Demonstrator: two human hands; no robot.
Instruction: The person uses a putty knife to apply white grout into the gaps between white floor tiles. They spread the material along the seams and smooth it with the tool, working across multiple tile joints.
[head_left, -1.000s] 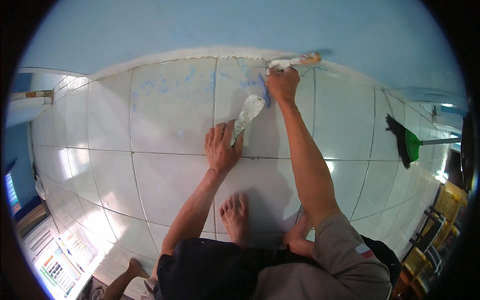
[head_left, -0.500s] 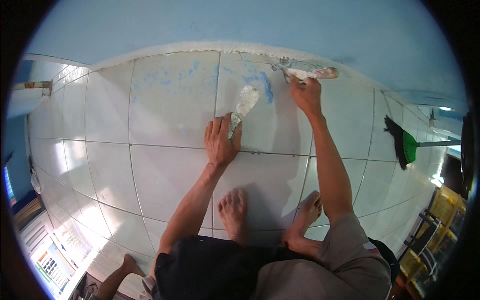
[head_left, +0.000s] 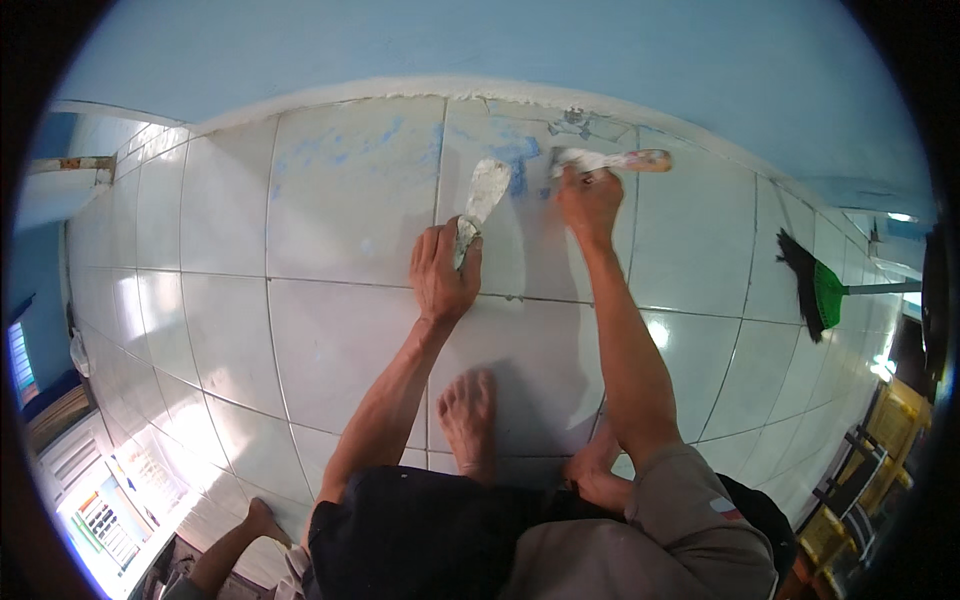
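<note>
My left hand (head_left: 443, 268) is closed around the handle of a putty knife (head_left: 487, 190), its blade crusted with whitish filler and pointing toward the wall. Closed too, my right hand (head_left: 592, 205) grips a second putty knife (head_left: 645, 160), whose wooden handle is smeared with white and sticks out to the right. That knife is just above or on the white floor tiles; I cannot tell whether its blade touches. Blue paint smears (head_left: 520, 165) mark the tile between the two knives. Beyond the right one, loose grey debris (head_left: 572, 122) lies at the foot of the wall.
A light blue wall (head_left: 480, 45) with a rough white lower edge (head_left: 400, 90) bounds the far side. To the right stands a broom with black bristles and a green head (head_left: 826, 292). Another person's bare leg (head_left: 235, 540) shows at lower left. Yellow-framed items (head_left: 890, 420) stand at far right.
My right hand has drawn its putty knife back from the wall's foot and leftward, uncovering the debris there. The left hand and its knife have hardly moved.
</note>
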